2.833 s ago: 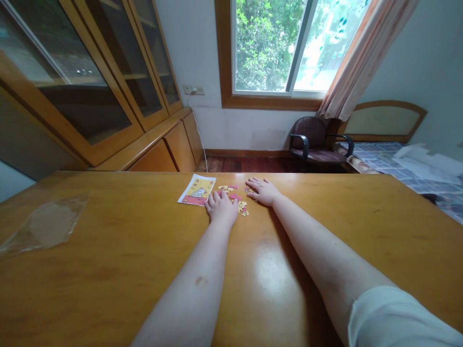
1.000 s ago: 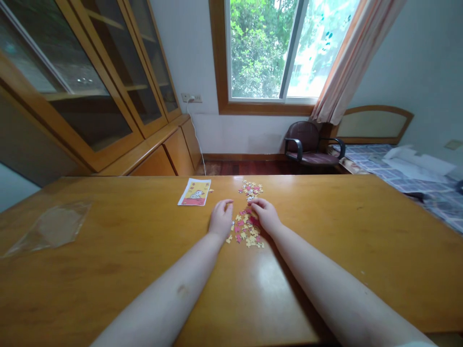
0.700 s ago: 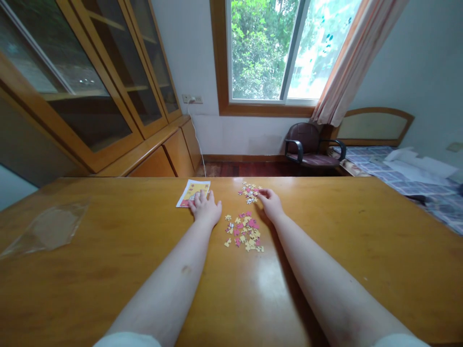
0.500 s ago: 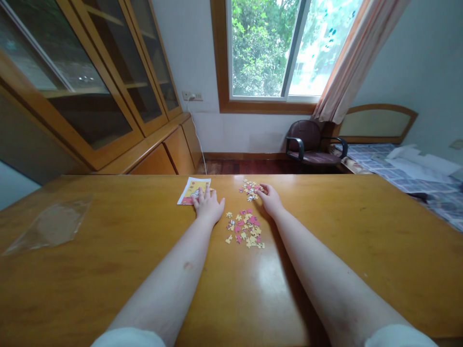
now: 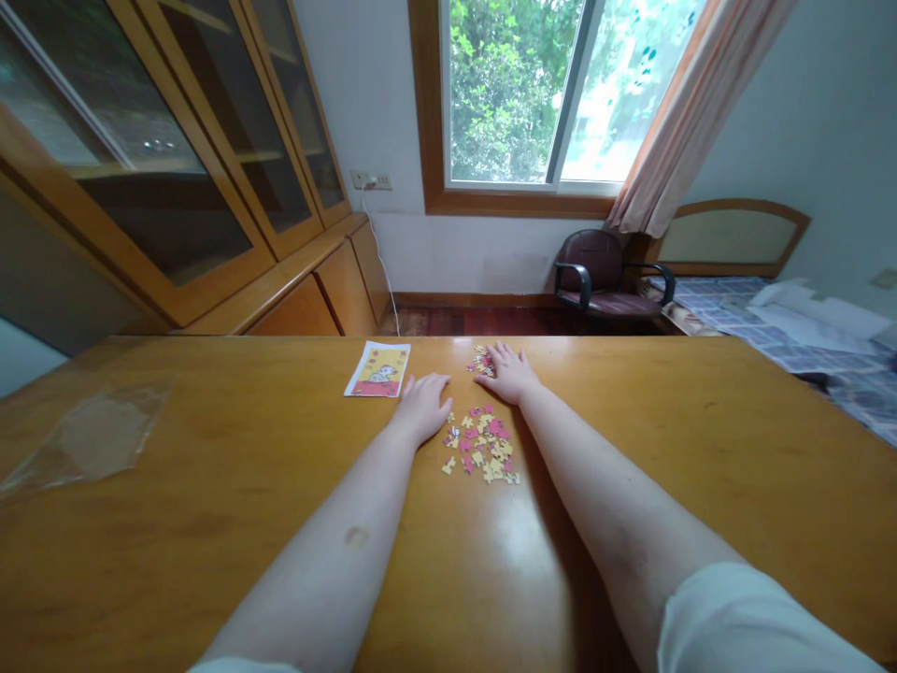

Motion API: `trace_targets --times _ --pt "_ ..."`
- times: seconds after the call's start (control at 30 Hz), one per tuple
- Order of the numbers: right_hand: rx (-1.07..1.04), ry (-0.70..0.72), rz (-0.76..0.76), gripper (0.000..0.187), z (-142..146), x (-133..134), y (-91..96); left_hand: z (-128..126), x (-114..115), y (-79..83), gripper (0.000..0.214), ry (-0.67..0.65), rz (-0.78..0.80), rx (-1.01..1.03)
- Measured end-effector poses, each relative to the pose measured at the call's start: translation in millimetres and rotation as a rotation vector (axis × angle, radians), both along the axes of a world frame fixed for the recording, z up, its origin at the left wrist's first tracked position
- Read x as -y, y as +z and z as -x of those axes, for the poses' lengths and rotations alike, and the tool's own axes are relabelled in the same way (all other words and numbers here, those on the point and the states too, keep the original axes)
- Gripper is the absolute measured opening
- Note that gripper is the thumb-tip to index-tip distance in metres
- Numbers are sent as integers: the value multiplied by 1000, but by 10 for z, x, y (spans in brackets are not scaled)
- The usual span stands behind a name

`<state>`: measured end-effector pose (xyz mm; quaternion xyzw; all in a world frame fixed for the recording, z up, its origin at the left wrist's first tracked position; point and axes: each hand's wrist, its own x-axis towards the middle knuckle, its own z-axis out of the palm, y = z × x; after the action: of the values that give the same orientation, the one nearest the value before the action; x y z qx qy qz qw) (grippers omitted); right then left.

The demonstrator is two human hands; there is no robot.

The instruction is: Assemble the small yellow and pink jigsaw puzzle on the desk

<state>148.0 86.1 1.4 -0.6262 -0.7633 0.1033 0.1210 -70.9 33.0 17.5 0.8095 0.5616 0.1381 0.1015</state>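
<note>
Loose yellow and pink jigsaw pieces [image 5: 482, 449] lie in a heap on the wooden table [image 5: 210, 486] between my forearms. A smaller heap of pieces [image 5: 480, 361] sits farther off, and my right hand [image 5: 508, 371] lies flat over it with the fingers spread. My left hand [image 5: 424, 404] rests palm down on the bare wood just left of the near heap, fingers stretched out and holding nothing. A small picture card [image 5: 378, 369] with a yellow and red print lies beyond my left hand, apart from it.
A clear plastic bag [image 5: 84, 435] lies at the table's left. Glass-fronted wooden cabinets [image 5: 175, 159] line the left wall. Beyond the table stand a dark armchair [image 5: 606, 276] under the window and a bed [image 5: 791, 327] at the right.
My left hand has come off the picture card and moved right and nearer, beside the near heap. My right hand has spread flat over the far heap.
</note>
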Motion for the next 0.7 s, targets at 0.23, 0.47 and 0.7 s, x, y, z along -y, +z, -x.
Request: trace_targets --times 0.23,0.47,0.7 --pt "-5 185 -6 68 8 -126 41 -108 64 47 34 -286 36 182" --pt "-425 -133 -120 71 -212 -104 -55 31 4 25 54 262 -98 -24" --pt "-711 -224 -33 70 -474 222 -142 122 -32 -112 71 388 113 -161"
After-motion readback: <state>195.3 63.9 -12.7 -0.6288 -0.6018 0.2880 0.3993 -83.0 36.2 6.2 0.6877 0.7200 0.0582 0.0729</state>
